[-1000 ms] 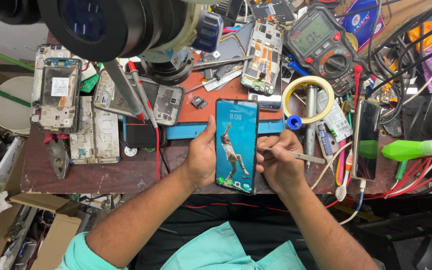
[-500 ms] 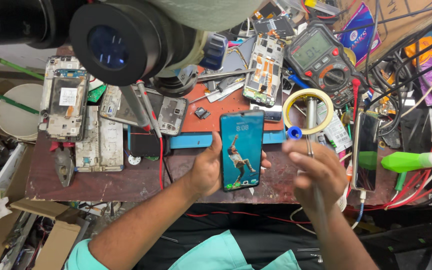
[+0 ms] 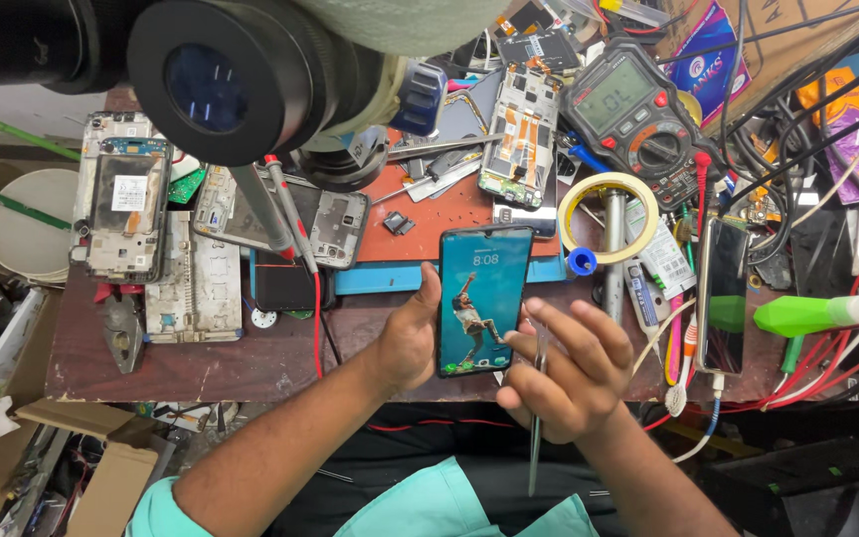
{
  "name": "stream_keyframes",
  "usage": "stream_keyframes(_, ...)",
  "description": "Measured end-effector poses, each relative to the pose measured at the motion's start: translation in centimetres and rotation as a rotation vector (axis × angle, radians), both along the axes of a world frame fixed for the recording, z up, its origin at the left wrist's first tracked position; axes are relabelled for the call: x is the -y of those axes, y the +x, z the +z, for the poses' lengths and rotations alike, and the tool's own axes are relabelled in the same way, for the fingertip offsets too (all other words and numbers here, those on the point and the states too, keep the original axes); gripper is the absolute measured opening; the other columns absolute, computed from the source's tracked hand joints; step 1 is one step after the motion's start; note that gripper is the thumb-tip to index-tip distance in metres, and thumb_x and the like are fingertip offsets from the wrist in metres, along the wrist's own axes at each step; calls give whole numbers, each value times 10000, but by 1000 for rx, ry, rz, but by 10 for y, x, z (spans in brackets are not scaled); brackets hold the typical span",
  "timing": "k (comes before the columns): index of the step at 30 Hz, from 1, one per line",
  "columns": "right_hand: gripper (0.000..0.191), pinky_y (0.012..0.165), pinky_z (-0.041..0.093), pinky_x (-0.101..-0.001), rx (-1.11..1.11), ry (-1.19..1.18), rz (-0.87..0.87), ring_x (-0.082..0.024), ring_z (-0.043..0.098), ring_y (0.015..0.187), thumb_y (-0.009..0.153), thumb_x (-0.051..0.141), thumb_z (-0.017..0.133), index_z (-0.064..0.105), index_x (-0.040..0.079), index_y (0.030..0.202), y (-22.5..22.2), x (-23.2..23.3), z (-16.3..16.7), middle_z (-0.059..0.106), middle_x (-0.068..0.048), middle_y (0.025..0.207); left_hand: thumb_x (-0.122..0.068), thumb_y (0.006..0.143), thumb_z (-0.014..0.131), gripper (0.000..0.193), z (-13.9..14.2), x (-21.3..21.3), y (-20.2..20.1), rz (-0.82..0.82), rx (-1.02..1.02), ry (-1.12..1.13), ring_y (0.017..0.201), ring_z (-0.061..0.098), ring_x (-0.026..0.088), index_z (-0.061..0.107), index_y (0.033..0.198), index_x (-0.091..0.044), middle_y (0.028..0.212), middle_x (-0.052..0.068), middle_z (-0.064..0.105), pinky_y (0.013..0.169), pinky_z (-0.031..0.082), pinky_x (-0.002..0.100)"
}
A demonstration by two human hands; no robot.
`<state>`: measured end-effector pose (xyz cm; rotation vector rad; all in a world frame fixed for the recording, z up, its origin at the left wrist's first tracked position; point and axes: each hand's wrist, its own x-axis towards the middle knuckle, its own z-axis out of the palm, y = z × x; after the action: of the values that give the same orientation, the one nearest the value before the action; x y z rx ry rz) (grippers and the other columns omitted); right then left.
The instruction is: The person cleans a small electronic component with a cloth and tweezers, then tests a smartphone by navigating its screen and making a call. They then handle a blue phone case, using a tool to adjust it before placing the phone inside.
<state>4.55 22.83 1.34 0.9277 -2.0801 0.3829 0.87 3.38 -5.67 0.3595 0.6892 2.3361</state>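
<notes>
Tweezers [image 3: 536,438] sit nearest to us, thin and metallic, pinched in the right hand [image 3: 564,373], whose fingers curl loosely around the shaft while the tips point up toward the lower right edge of the smartphone [image 3: 482,298]. Our left hand [image 3: 408,338] grips that smartphone along its left side, thumb up against the edge, holding it upright over the front of the worktop [image 3: 201,363]. Its screen is lit and shows a figure on a teal background.

Just beyond the phone we see a blue strip [image 3: 390,276] and an orange-red mat [image 3: 439,214] with small parts on it. To the left lie several stripped phone frames [image 3: 191,288] and a phone body with its insides exposed [image 3: 129,199]. Right of the phone a roll of yellow tape [image 3: 608,217] lies flat, with a dark phone [image 3: 725,293] on a cable well beyond it and a green-handled tool [image 3: 812,314] near the right edge.

Farther back stand an opened phone board [image 3: 519,134] and a multimeter [image 3: 633,104] with red leads. At the far top left, the black microscope eyepiece [image 3: 226,80] looms over the worktop.
</notes>
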Motion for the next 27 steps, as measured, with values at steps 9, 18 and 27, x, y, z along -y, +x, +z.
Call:
stream_keyframes(9, 335, 1097, 391, -436, -64, 31, -163, -294, 568, 1259, 1119, 407, 474, 519, 165, 892, -6, 0, -11, 783, -75, 1189, -722, 1032, 299, 884, -1, 1, 0, -86, -7, 107, 1286, 627, 331, 453, 1527, -6, 1374, 214, 617, 1114, 507, 489)
stream_keyframes(18, 315, 1104, 380, -441, 48, 36, -194, -308, 512, 1295, 1093, 436, 515, 515, 168, 926, -9, -1, -7, 769, -99, 1233, -712, 1021, 312, 881, -2, -1, -1, -35, -31, -5, 1335, 586, 304, 457, 1513, 4, 1405, 187, 596, 1169, 470, 465)
stream_keyframes(27, 336, 1077, 450, -411, 147, -396, -40, -326, 558, 1259, 1125, 373, 480, 448, 98, 936, -13, 5, -39, 670, -271, 1290, -759, 996, 301, 962, 5, 0, -2, -31, -5, 7, 1298, 605, 343, 451, 1510, 39, 1376, 211, 602, 1147, 487, 488)
